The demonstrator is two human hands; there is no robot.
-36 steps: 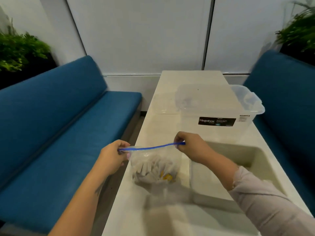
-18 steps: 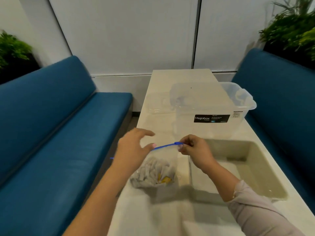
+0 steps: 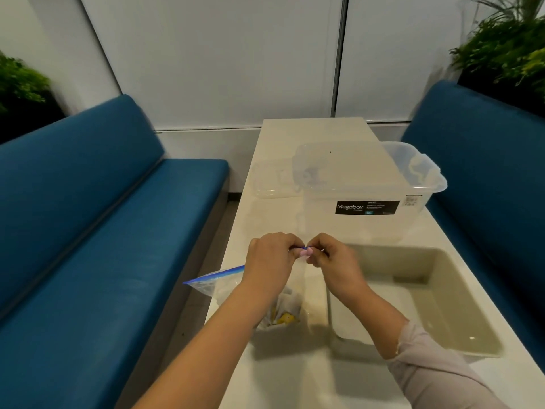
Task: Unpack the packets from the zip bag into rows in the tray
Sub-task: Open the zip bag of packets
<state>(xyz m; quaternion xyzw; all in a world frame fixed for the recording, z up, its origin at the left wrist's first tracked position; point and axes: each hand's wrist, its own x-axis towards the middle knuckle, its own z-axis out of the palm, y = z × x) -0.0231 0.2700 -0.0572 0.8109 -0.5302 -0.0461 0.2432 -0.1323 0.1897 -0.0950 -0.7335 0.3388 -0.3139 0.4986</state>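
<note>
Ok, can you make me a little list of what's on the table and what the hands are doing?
left hand: pinches the blue zip strip of the zip bag
right hand: pinches the same strip, right beside the left hand
zip bag: clear, held up over the table's left edge
packets: bunched in the bottom of the bag
tray: beige, on the right of the table, nothing in it
clear box: behind the tray, label says Megabox
table: pale top

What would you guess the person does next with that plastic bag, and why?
Probably pull the two hands apart to open the seal: the left hand and right hand pinch the zip bag at its blue strip, packets inside, tray bare.
</note>
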